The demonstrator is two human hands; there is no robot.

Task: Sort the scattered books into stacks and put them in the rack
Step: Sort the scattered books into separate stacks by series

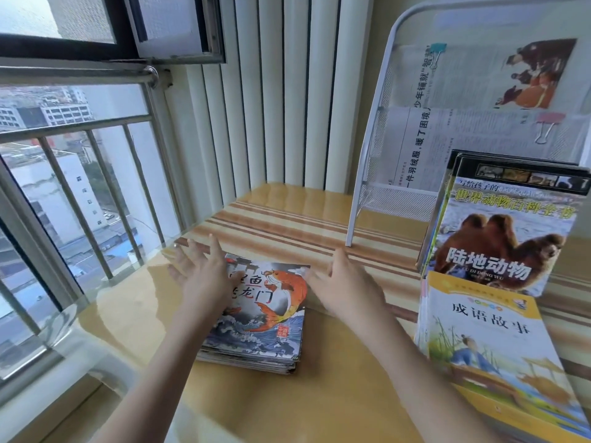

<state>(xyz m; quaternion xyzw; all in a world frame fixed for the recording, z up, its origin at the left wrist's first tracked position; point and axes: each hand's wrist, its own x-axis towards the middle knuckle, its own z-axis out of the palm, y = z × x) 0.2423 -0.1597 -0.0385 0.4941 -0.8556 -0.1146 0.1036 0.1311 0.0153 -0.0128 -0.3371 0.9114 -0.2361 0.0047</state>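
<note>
Nearest, an idiom-story book stack (pixel 492 356) lies beside the camel-cover stack (pixel 502 231). Behind, the white mesh rack (pixel 377 174) holds clipped newspapers (pixel 473 91). Left hand (pixel 201 276) and right hand (pixel 345 286), fingers spread, holding nothing, flank the carp-cover stack (pixel 265 318).

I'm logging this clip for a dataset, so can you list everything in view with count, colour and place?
Carp-cover book stack: one stack, orange fish on grey-blue cover, centre of table.
Camel-cover book stack: one stack, brown camel cover, right, in front of rack.
Yellow-cover book stack: one stack, yellow cover, near right.
Rack: one, white metal mesh, back right.
Newspapers: at least two, white, in rack.
Binder clips: two, teal and pink, on newspapers.
Table: one, yellow with striped runner.
Window: one, railed, left.
Left hand: open, at carp stack's left edge.
Right hand: open, at its right edge.
</note>
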